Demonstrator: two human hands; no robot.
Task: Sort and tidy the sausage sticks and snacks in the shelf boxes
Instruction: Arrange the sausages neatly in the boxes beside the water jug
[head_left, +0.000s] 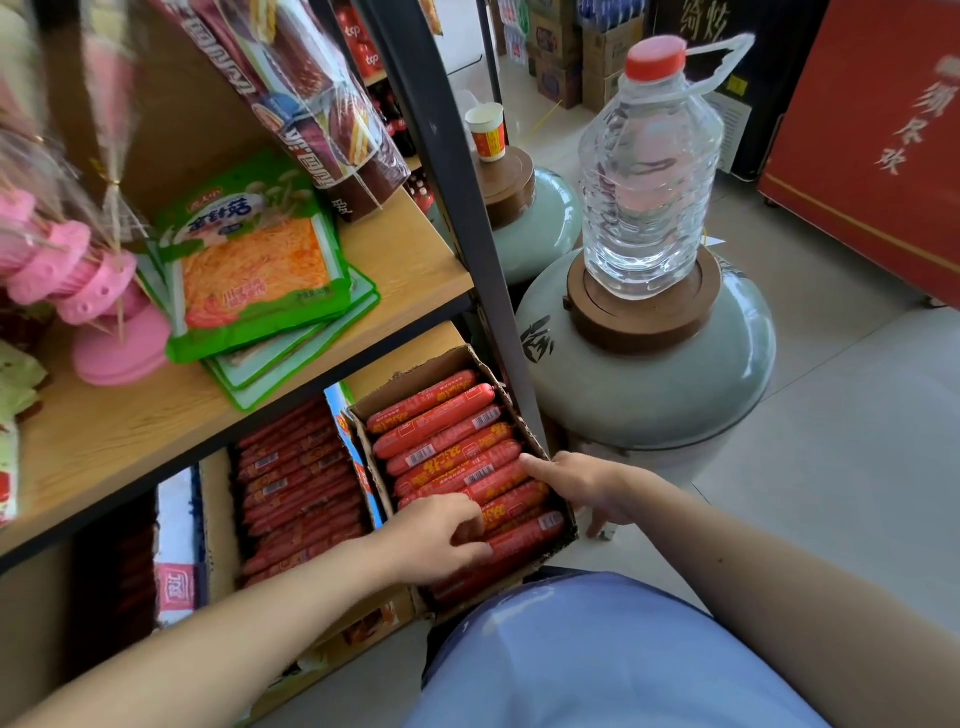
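- left hand, lower middle of frame, fingers curled round the sausage sticks in the box
- right hand grips the box's right wall, thumb inside

Left hand on sausage sticks, right hand at cardboard box rim, grips unclear

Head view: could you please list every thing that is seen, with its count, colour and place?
thick sausage sticks: about ten visible, red, in right box
right box: one, brown cardboard, lower shelf
thin sausage sticks: many, dark red, in left box
snack packs: several, stacked, green, upper shelf
jars: two, pale green, on floor
water bottle: one, clear, red cap, on nearer jar
paper cup: one, white and red, on farther jar
left hand: holds a thick sausage stick
right hand: grips right box's wall
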